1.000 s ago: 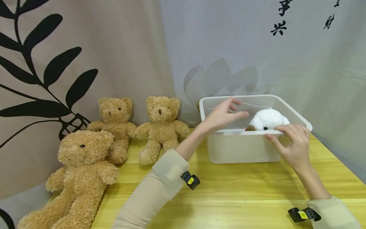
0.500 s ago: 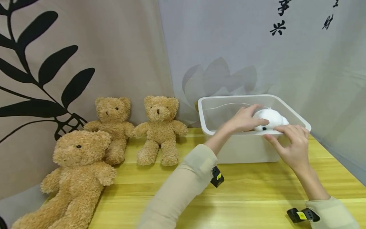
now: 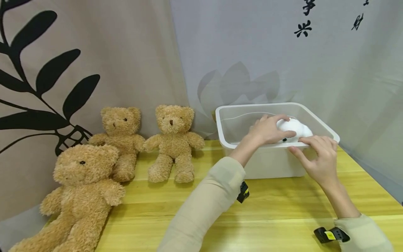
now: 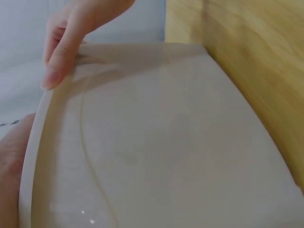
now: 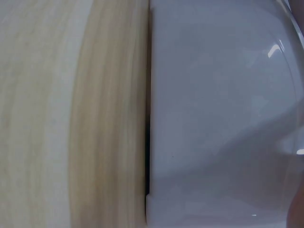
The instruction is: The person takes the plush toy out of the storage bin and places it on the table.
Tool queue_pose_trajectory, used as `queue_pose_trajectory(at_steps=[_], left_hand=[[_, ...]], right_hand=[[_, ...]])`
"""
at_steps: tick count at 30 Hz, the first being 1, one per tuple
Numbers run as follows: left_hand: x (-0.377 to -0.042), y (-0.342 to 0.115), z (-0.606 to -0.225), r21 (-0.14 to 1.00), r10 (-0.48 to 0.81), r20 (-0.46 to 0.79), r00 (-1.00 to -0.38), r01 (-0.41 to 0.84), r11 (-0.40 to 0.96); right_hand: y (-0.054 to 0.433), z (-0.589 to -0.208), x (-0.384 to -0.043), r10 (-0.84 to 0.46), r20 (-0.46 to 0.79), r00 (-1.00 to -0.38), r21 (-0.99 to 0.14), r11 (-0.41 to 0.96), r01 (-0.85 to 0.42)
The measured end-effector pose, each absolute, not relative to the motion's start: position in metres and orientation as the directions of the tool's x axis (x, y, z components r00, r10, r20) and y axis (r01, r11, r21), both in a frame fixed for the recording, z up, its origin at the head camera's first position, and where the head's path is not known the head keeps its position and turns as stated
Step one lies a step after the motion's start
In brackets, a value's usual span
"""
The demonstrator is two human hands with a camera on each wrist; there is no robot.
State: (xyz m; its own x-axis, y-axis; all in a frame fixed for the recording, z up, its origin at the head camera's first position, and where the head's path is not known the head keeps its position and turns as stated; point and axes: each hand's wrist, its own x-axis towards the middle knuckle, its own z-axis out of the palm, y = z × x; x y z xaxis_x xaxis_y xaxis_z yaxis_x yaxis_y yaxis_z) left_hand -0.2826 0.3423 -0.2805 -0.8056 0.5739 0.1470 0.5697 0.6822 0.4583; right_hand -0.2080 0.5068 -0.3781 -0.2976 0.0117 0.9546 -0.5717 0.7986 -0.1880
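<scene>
In the head view, a white plush toy (image 3: 299,130) with a dark eye lies in the white plastic bin (image 3: 267,164), its lower body hidden by the front wall. My left hand (image 3: 267,129) reaches over the front rim and holds the toy's head, thumb and fingers curved about its left side. At the bin's front right, my right hand (image 3: 318,157) grips the rim, thumb outside and fingers over the top. The left wrist view looks along the bin's outer wall (image 4: 166,133), with the right hand (image 4: 64,52) on its rim.
Three tan teddy bears are at the left: a large one (image 3: 85,189) in front, one (image 3: 122,140) behind it, another (image 3: 173,140) nearer the bin. All are on the yellow wooden table (image 3: 267,224). A printed cloth (image 3: 233,42) hangs behind.
My left hand has moved right and down into the bin, onto the plush toy's head. The toy has shifted slightly left within the bin. My right hand keeps its hold on the rim.
</scene>
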Motion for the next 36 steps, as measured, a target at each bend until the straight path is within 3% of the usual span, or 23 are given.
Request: queue_pose_trajectory(at_steps=[11, 20, 29, 36], left_hand=[[-0.289, 0.338, -0.285, 0.593, 0.608, 0.168, -0.776, 0.573, 0.566], [-0.290, 0.337, -0.283, 0.591, 0.605, 0.251, -0.756, 0.615, 0.522], [-0.287, 0.317, -0.273, 0.647, 0.493, 0.460, -0.739, 0.659, 0.384], [-0.278, 0.298, -0.248, 0.638, 0.394, 0.636, -0.664, 0.739, 0.217]], right_hand=[[0.505, -0.377, -0.207, 0.016, 0.957, -0.291, -0.189, 0.792, -0.580], [0.507, -0.377, -0.207, 0.012, 0.959, -0.284, -0.182, 0.796, -0.578], [0.505, -0.376, -0.210, 0.002, 0.963, -0.270, -0.164, 0.798, -0.579], [0.504, -0.374, -0.205, 0.010, 0.961, -0.278, -0.171, 0.809, -0.562]])
